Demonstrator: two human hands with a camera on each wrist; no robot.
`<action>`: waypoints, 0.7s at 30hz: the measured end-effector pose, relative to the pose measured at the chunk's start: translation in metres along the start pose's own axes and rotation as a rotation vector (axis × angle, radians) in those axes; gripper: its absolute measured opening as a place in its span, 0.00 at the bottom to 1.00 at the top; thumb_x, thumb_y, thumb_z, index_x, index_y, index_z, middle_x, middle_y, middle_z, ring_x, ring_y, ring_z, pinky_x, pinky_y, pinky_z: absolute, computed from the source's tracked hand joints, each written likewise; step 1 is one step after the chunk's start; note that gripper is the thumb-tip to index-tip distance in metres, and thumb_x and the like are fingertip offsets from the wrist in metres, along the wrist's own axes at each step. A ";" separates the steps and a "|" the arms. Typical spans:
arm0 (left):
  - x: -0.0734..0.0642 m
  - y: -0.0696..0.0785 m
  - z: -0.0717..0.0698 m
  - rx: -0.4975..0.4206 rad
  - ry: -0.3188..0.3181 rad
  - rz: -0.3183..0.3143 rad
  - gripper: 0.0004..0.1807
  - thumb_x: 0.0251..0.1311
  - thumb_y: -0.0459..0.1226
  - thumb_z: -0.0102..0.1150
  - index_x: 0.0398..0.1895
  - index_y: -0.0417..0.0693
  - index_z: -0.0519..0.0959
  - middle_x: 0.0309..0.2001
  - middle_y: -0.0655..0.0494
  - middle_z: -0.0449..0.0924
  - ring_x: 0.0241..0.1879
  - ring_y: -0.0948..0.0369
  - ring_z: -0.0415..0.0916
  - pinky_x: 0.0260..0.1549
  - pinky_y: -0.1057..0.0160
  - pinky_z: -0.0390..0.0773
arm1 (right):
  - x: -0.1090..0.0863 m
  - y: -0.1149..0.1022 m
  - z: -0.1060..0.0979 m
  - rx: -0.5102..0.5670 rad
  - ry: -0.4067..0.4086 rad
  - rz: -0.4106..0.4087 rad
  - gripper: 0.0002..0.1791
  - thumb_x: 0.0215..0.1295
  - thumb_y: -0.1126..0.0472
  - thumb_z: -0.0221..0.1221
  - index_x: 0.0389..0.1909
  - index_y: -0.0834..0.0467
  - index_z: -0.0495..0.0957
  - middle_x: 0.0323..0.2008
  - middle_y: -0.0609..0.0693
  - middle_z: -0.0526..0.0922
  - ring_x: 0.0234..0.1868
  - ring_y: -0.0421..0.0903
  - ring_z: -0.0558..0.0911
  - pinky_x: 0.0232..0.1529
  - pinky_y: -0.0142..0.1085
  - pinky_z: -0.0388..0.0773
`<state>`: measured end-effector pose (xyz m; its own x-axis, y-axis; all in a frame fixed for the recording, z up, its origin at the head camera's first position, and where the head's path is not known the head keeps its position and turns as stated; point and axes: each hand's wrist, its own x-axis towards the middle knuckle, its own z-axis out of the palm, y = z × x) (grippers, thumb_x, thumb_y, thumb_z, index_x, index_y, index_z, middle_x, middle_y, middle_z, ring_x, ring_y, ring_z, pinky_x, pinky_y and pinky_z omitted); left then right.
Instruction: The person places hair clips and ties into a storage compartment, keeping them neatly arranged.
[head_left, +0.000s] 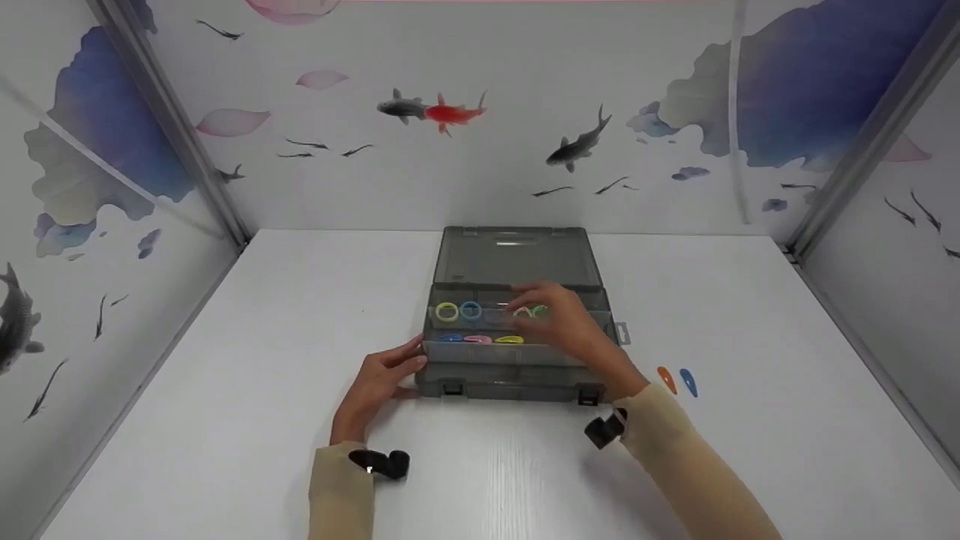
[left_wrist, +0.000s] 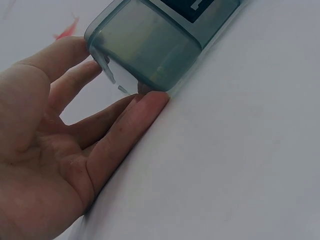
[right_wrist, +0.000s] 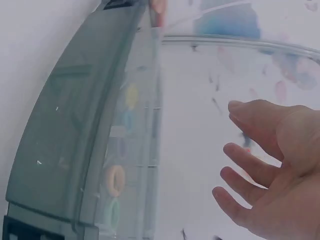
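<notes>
A grey see-through storage box (head_left: 517, 391) stands with its lid (head_left: 517, 259) folded back. My left hand (head_left: 379, 382) touches its left end. In the left wrist view, the thumb reaches the upper corner and the little finger the lower one, fingers mostly straight. Over the right part of the box hovers my right hand (head_left: 559, 322), its fingers spread and holding nothing, as the right wrist view confirms. Inside the box, a yellow hair ring (head_left: 446, 312) and a blue hair ring (head_left: 471, 310) lie behind a blue, a pink and a yellow hair clip (head_left: 509, 340). My right hand partly hides more rings.
On the white table, right of the box, lie an orange hair clip (head_left: 667, 380) and a blue hair clip (head_left: 688, 382). A grey hanging tab (head_left: 623, 334) sticks out from the box's right side. White walls printed with fish and petals enclose the table at the back and sides.
</notes>
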<state>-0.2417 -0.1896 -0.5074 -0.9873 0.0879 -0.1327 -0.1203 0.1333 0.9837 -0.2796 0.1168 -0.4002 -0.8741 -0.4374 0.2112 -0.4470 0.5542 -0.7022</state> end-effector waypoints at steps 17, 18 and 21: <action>0.001 0.001 0.001 0.001 0.017 -0.012 0.28 0.65 0.43 0.66 0.69 0.58 0.74 0.71 0.44 0.70 0.71 0.45 0.68 0.46 0.51 0.86 | -0.074 0.024 -0.055 0.045 0.198 0.055 0.13 0.68 0.58 0.64 0.52 0.52 0.85 0.58 0.49 0.82 0.61 0.38 0.76 0.56 0.38 0.78; 0.001 0.001 0.001 -0.001 0.014 -0.013 0.28 0.65 0.43 0.66 0.69 0.58 0.74 0.71 0.45 0.70 0.71 0.45 0.68 0.46 0.51 0.86 | -0.078 0.029 -0.059 0.036 0.207 0.060 0.13 0.68 0.58 0.64 0.52 0.51 0.85 0.58 0.48 0.82 0.60 0.33 0.76 0.55 0.34 0.78; 0.001 0.002 0.001 -0.003 0.009 -0.012 0.29 0.64 0.44 0.66 0.69 0.58 0.74 0.71 0.45 0.70 0.71 0.45 0.67 0.46 0.51 0.86 | -0.088 0.044 -0.072 0.009 0.228 0.072 0.13 0.69 0.56 0.64 0.53 0.50 0.85 0.58 0.49 0.83 0.56 0.22 0.73 0.52 0.24 0.76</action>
<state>-0.2424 -0.1880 -0.5054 -0.9867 0.0770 -0.1430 -0.1321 0.1313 0.9825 -0.2358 0.2305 -0.4006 -0.9243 -0.2252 0.3081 -0.3815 0.5711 -0.7268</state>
